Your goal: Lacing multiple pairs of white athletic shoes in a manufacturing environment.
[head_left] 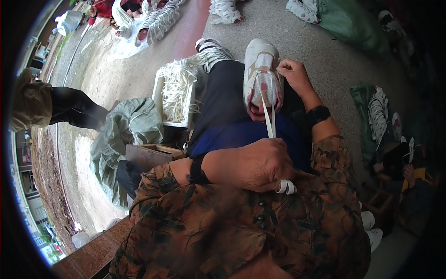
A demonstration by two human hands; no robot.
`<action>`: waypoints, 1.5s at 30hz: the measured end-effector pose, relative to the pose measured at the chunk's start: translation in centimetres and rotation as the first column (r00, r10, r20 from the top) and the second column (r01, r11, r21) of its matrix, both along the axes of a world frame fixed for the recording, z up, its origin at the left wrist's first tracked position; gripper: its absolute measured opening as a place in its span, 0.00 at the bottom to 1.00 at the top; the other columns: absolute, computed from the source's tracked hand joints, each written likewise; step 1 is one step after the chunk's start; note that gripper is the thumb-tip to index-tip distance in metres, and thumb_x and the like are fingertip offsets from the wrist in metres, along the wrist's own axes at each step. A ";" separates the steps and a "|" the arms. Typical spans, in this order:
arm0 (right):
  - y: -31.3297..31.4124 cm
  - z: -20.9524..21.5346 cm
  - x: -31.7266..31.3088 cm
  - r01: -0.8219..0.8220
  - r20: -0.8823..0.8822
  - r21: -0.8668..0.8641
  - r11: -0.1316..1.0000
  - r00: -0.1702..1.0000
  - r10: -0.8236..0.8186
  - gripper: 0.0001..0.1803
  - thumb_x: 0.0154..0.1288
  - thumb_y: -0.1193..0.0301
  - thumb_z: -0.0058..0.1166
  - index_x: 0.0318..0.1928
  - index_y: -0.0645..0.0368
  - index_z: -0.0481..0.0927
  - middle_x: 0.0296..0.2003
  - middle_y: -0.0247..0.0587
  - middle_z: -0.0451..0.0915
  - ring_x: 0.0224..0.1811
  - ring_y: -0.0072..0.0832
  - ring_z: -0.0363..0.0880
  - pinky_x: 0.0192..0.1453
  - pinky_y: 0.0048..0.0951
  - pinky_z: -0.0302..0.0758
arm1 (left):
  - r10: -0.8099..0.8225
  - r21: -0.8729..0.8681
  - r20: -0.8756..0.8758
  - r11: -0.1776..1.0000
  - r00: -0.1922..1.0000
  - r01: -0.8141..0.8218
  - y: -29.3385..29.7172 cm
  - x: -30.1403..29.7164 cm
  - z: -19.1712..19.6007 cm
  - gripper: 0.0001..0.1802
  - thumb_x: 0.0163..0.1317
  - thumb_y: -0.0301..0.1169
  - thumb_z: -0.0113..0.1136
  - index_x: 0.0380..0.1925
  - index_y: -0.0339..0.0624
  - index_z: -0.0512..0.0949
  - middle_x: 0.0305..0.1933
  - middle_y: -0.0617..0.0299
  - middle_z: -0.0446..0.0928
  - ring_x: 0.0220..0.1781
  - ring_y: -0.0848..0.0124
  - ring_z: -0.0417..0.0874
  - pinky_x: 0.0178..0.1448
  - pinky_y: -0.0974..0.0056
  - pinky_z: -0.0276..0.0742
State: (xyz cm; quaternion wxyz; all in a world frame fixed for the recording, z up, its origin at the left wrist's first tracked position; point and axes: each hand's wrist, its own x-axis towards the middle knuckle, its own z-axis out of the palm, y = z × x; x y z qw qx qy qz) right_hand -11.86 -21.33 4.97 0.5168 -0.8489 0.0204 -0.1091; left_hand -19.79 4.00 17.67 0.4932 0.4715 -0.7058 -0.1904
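A white and beige sneaker [263, 74] with pinkish-red trim lies on my lap, its toe pointing away from me and its opening towards me. From it a flat white shoelace [268, 114] runs taut, in two strands, to my left hand [260, 162], which is closed round it near my chest. A loop of the lace sticks out below that fist. Beside the sneaker's front right side, my right hand [295, 76] has its fingers pinched at the edge. What those fingertips hold, if anything, is too small to make out.
Left of my legs stands a white box [159, 100] heaped with white laces [177, 88], near a wooden stool [151, 156] and a grey-green sack [127, 125]. Bundled shoes [160, 21] lie ahead. A green sack [350, 30] lies far right. Another person [55, 104] is at left.
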 end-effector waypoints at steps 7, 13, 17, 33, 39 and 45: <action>3.1 0.8 -1.3 0.031 -0.066 -0.135 0.990 0.997 -0.040 0.06 0.55 0.79 0.57 0.35 0.64 0.79 0.29 0.35 0.77 0.31 0.22 0.74 0.39 0.24 0.72 | 0.004 0.041 -0.055 0.999 0.998 -0.002 0.4 0.2 0.4 0.10 0.52 0.33 0.62 0.21 0.40 0.73 0.20 0.59 0.72 0.27 0.56 0.76 0.41 0.55 0.72; 4.5 1.7 -2.0 -0.048 -0.026 -0.217 0.975 0.999 0.044 0.13 0.50 0.81 0.60 0.40 0.62 0.81 0.37 0.37 0.76 0.34 0.24 0.74 0.40 0.23 0.72 | -0.001 0.024 -0.131 1.000 0.991 0.004 0.6 0.5 0.8 0.04 0.45 0.22 0.57 0.24 0.35 0.76 0.23 0.52 0.77 0.30 0.52 0.80 0.33 0.56 0.75; 5.0 1.9 -2.2 -0.052 -0.031 -0.278 0.959 0.998 0.046 0.16 0.49 0.80 0.62 0.42 0.62 0.81 0.40 0.39 0.76 0.38 0.28 0.76 0.45 0.27 0.74 | -0.009 0.022 -0.122 1.000 0.992 0.012 0.7 0.5 0.7 0.03 0.48 0.24 0.57 0.24 0.36 0.76 0.23 0.52 0.77 0.30 0.52 0.79 0.34 0.55 0.75; 5.8 1.2 -2.3 -0.082 0.144 -0.457 0.885 0.976 0.165 0.19 0.50 0.77 0.61 0.46 0.62 0.80 0.43 0.48 0.76 0.46 0.42 0.77 0.55 0.35 0.72 | 0.000 0.010 -0.136 1.000 0.991 0.001 0.4 -0.1 0.1 0.14 0.55 0.34 0.61 0.16 0.42 0.71 0.20 0.59 0.73 0.28 0.55 0.77 0.36 0.55 0.71; 6.6 0.4 -1.5 -0.043 0.343 -0.384 0.922 0.921 0.186 0.10 0.61 0.76 0.52 0.43 0.61 0.82 0.37 0.44 0.80 0.41 0.37 0.79 0.50 0.31 0.73 | -0.009 0.025 -0.120 1.000 0.993 0.012 0.5 0.1 0.0 0.16 0.56 0.35 0.61 0.14 0.42 0.70 0.19 0.58 0.72 0.27 0.55 0.77 0.36 0.55 0.71; 6.6 0.6 -1.0 0.004 0.005 0.407 0.913 1.000 -0.007 0.12 0.70 0.67 0.47 0.33 0.60 0.80 0.29 0.30 0.77 0.32 0.18 0.71 0.39 0.19 0.67 | -0.018 0.059 -0.120 0.998 0.993 0.025 0.3 0.4 0.0 0.17 0.58 0.36 0.60 0.14 0.42 0.70 0.19 0.57 0.72 0.27 0.55 0.77 0.36 0.54 0.71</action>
